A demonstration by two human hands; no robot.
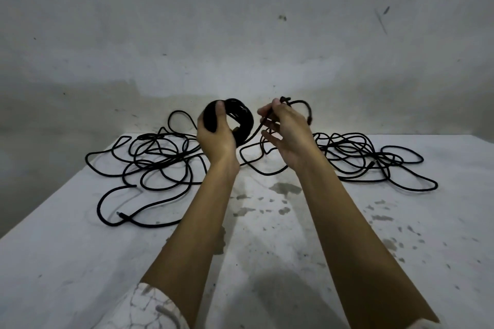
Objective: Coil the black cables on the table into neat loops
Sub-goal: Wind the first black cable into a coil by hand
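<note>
My left hand [215, 136] grips a tight black coil of cable [242, 120], held up above the table with the thumb over its top. My right hand [286, 131] pinches the free strand of that cable [299, 104] between thumb and fingers, just right of the coil; the strand arcs over the hand and runs back down to the coil. A loose tangle of black cable [155, 160] lies on the table to the left. Another loose tangle [369, 160] lies to the right, partly hidden behind my right forearm.
The white table [267, 248] is stained with dark spots in the middle and on the right. A grey, marked wall [240, 35] rises right behind the table's far edge. One cable end [120, 214] lies near the left front.
</note>
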